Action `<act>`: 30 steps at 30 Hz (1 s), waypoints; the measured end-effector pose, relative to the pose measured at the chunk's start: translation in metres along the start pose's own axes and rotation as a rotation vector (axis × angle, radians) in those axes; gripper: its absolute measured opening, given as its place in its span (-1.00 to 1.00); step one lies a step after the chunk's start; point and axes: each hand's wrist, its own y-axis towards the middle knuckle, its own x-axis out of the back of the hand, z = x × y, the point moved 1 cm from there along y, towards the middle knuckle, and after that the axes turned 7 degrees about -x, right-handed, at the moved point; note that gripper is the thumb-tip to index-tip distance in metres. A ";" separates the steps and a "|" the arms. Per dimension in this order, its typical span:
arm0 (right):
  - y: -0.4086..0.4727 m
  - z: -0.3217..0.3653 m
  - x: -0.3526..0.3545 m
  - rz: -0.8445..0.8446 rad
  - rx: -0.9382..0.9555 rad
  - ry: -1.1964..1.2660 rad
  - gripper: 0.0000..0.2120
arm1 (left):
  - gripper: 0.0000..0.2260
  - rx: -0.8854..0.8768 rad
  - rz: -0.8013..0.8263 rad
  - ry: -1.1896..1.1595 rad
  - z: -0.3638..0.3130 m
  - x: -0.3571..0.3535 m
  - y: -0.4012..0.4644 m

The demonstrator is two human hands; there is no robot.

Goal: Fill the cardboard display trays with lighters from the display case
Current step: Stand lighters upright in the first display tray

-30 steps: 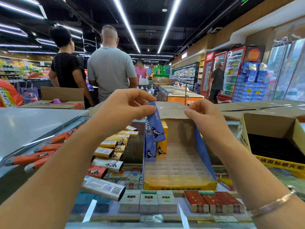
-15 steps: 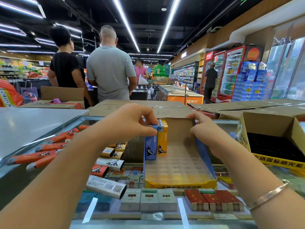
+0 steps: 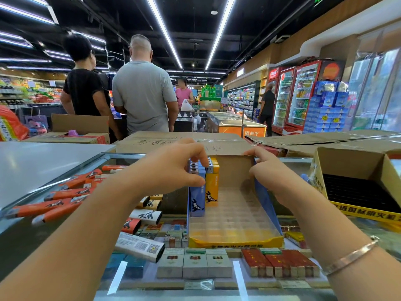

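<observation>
The cardboard display tray [image 3: 235, 216] on the glass display case [image 3: 65, 240] is barely started: only its back-left corner holds upright lighters, the left hand [image 3: 173, 168] with fingers curled onto the blue lighters [image 3: 198, 192] beside the yellow ones [image 3: 212, 185]. The right hand [image 3: 265, 170] pinches the tray's back wall. By my reckoning, nearly every slot remains, with loose orange lighters [image 3: 65, 193] waiting alongside.

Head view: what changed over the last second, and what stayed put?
The left hand brought the blue lighters down from above the display tray and seated them in its back-left corner beside the yellow lighters; its fingers still grip their tops. The right hand dropped with it and now holds the tray's back right edge. The orange lighters on the glass and the side box stayed put.
</observation>
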 end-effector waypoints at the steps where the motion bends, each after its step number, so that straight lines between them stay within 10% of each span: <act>1: -0.001 0.001 0.002 0.012 -0.008 -0.005 -0.62 | -0.74 0.010 0.016 -0.044 0.000 -0.001 0.000; 6: -0.001 0.000 0.027 -0.170 0.000 0.062 -0.76 | -0.43 0.031 0.058 -0.114 0.001 -0.012 0.003; 13: -0.004 -0.015 0.051 -0.322 -0.222 -0.580 -0.89 | -0.35 0.054 0.015 -0.030 0.002 -0.030 0.006; 30: -0.003 -0.037 0.039 -0.120 -0.459 -0.791 -0.22 | -0.40 0.045 -0.017 -0.010 0.007 -0.035 0.008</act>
